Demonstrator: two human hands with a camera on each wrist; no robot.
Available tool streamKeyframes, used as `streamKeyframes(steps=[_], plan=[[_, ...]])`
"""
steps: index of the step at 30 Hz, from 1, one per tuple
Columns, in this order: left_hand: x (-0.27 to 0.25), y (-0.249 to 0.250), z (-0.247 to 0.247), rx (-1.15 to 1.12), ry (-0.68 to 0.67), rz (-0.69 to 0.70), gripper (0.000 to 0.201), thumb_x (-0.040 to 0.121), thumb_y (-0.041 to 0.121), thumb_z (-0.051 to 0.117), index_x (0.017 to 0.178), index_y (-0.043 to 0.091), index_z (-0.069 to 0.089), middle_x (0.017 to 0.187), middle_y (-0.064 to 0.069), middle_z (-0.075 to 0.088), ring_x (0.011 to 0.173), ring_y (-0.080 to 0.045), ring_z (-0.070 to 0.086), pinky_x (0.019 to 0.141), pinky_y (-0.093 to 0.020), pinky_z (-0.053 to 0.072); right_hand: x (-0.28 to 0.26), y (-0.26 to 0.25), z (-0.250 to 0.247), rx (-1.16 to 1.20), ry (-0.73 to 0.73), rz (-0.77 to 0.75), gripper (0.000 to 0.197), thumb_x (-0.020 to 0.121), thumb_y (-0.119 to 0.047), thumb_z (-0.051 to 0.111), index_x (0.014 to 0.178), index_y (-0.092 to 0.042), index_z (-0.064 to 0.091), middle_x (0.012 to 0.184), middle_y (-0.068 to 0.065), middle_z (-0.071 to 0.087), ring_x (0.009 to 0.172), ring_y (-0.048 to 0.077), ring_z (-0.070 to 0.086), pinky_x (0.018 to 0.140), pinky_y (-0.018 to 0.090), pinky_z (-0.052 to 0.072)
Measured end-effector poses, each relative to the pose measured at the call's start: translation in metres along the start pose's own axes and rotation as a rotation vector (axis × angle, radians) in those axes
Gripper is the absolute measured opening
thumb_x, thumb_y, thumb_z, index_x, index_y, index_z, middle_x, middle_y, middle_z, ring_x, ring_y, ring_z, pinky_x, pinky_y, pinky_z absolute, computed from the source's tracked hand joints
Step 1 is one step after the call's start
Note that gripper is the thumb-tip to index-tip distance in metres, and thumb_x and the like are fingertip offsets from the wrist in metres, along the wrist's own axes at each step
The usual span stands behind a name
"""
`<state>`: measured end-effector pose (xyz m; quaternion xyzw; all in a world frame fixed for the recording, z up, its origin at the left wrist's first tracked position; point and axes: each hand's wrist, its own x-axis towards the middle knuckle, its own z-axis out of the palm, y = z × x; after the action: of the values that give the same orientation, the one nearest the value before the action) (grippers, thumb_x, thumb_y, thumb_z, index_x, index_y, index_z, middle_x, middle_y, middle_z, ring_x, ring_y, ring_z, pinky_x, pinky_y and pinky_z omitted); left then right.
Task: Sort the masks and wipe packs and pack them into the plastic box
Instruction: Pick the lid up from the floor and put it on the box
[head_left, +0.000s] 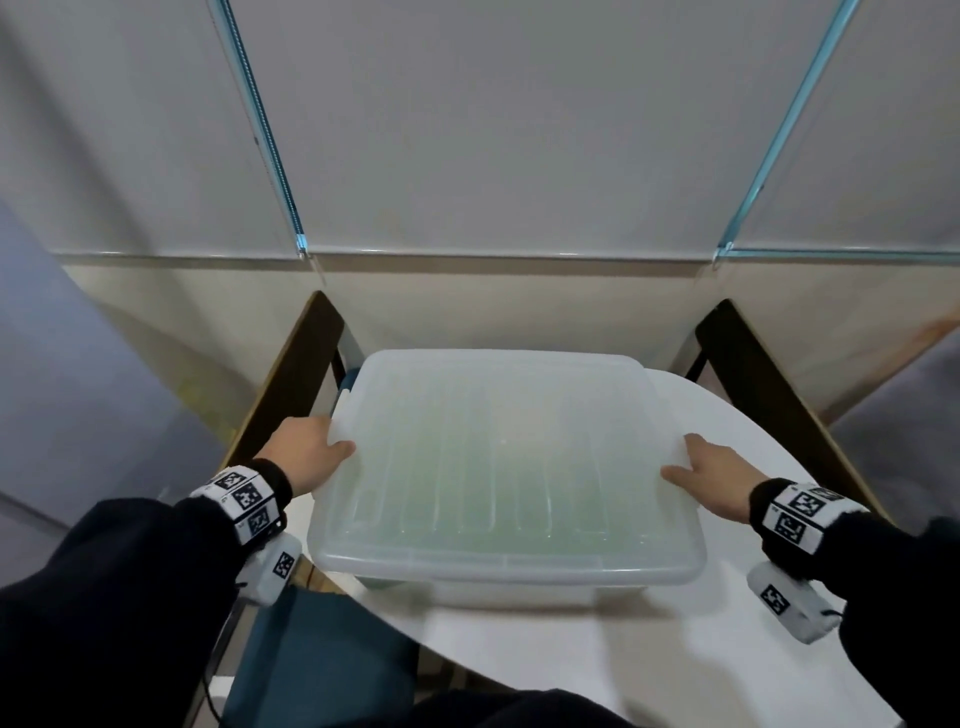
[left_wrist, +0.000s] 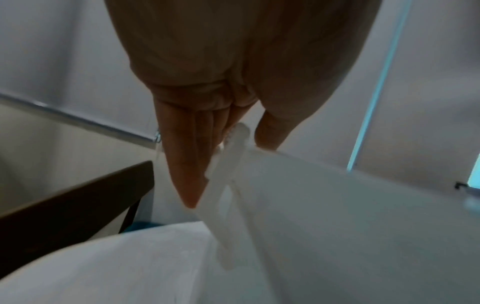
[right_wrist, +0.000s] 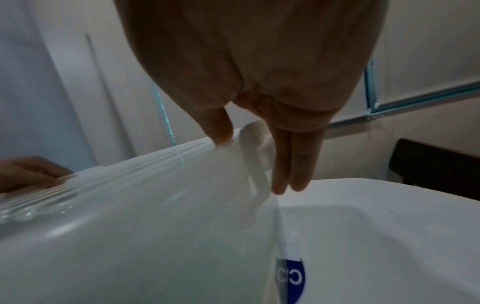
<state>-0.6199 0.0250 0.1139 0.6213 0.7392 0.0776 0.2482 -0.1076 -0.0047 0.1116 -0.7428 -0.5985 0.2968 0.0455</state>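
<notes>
A translucent plastic lid (head_left: 498, 457) hangs level over the clear plastic box (head_left: 514, 592) on the white table (head_left: 571, 654). My left hand (head_left: 311, 449) pinches the lid's left edge, thumb on top, and my right hand (head_left: 709, 475) pinches the right edge the same way. In the left wrist view my left hand (left_wrist: 228, 173) has its fingers (left_wrist: 187, 164) alongside a hanging white latch (left_wrist: 226, 185). The right wrist view shows my right hand (right_wrist: 253, 164) around the other latch (right_wrist: 255, 174). A pale green tint (head_left: 519, 504) shows through the lid; masks and wipe packs are hidden.
Dark wooden chair frames stand at the table's far left (head_left: 291, 384) and far right (head_left: 769, 384). A teal seat cushion (head_left: 322, 654) lies near left, below the table edge. A blue label (right_wrist: 291, 277) sits on the box wall. A blind-covered wall is behind.
</notes>
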Motion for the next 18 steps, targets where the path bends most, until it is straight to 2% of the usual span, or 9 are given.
streamKeyframes(steps=[1, 3, 5, 7, 10, 13, 15, 18], plan=[[0.0, -0.001, 0.001, -0.011, -0.011, 0.011, 0.032, 0.099, 0.042, 0.059, 0.119, 0.017, 0.06, 0.113, -0.005, 0.069, 0.096, -0.021, 0.067, 0.085, -0.04, 0.059, 0.001, 0.003, -0.002, 0.081, -0.007, -0.004, 0.042, 0.101, -0.034, 0.063, 0.132, -0.01, 0.048, 0.125, 0.011, 0.064, 0.106, 0.027, 0.062, 0.087, 0.04, 0.052], [-0.003, -0.006, 0.001, -0.07, -0.063, 0.026, 0.031, 0.1, 0.044, 0.057, 0.122, 0.024, 0.052, 0.112, -0.001, 0.067, 0.096, -0.02, 0.067, 0.073, -0.037, 0.062, -0.002, 0.011, 0.0, 0.342, -0.02, 0.021, 0.041, 0.097, -0.03, 0.069, 0.131, -0.018, 0.048, 0.121, 0.005, 0.066, 0.105, 0.025, 0.066, 0.082, 0.046, 0.061], [-0.007, -0.009, 0.001, -0.118, -0.11, 0.035, 0.029, 0.101, 0.044, 0.056, 0.124, 0.03, 0.045, 0.112, 0.001, 0.066, 0.097, -0.019, 0.067, 0.065, -0.032, 0.06, -0.009, 0.013, 0.009, 0.516, -0.019, 0.053, 0.046, 0.099, -0.028, 0.067, 0.138, -0.024, 0.043, 0.124, 0.002, 0.065, 0.107, 0.025, 0.067, 0.074, 0.049, 0.064], [-0.006, -0.007, 0.001, -0.155, -0.117, 0.034, 0.03, 0.102, 0.043, 0.055, 0.126, 0.028, 0.046, 0.117, -0.001, 0.066, 0.1, -0.02, 0.067, 0.073, -0.033, 0.059, -0.014, 0.007, 0.018, 0.576, -0.004, 0.062, 0.051, 0.102, -0.03, 0.06, 0.147, -0.028, 0.036, 0.132, 0.001, 0.06, 0.112, 0.025, 0.065, 0.072, 0.048, 0.063], [0.002, 0.004, 0.002, -0.114, -0.08, 0.018, 0.036, 0.105, 0.038, 0.052, 0.133, 0.016, 0.049, 0.125, -0.007, 0.065, 0.105, -0.024, 0.063, 0.091, -0.039, 0.052, -0.008, 0.006, 0.021, 0.601, 0.038, 0.072, 0.053, 0.104, -0.028, 0.058, 0.152, -0.023, 0.036, 0.138, 0.006, 0.056, 0.115, 0.03, 0.063, 0.068, 0.043, 0.06], [0.011, 0.016, 0.004, -0.08, -0.064, -0.01, 0.04, 0.105, 0.038, 0.051, 0.135, 0.012, 0.048, 0.125, -0.01, 0.064, 0.106, -0.027, 0.062, 0.097, -0.043, 0.052, 0.004, 0.01, 0.017, 0.619, 0.048, 0.069, 0.05, 0.103, -0.026, 0.059, 0.149, -0.02, 0.041, 0.138, 0.008, 0.058, 0.112, 0.029, 0.065, 0.064, 0.041, 0.061], [0.02, 0.023, 0.008, -0.051, -0.065, -0.008, 0.046, 0.103, 0.043, 0.052, 0.136, 0.011, 0.048, 0.126, -0.012, 0.065, 0.109, -0.031, 0.064, 0.098, -0.046, 0.053, 0.01, 0.016, 0.009, 0.597, 0.07, 0.086, 0.049, 0.103, -0.027, 0.06, 0.149, -0.02, 0.043, 0.137, 0.008, 0.06, 0.112, 0.031, 0.065, 0.07, 0.045, 0.062], [0.034, 0.034, 0.026, -0.022, -0.067, 0.036, 0.053, 0.098, 0.052, 0.053, 0.133, 0.013, 0.05, 0.125, -0.011, 0.066, 0.107, -0.031, 0.065, 0.093, -0.045, 0.055, 0.023, 0.041, -0.006, 0.555, 0.11, 0.117, 0.05, 0.103, -0.029, 0.06, 0.149, -0.021, 0.043, 0.135, 0.01, 0.063, 0.115, 0.036, 0.065, 0.087, 0.058, 0.059]])
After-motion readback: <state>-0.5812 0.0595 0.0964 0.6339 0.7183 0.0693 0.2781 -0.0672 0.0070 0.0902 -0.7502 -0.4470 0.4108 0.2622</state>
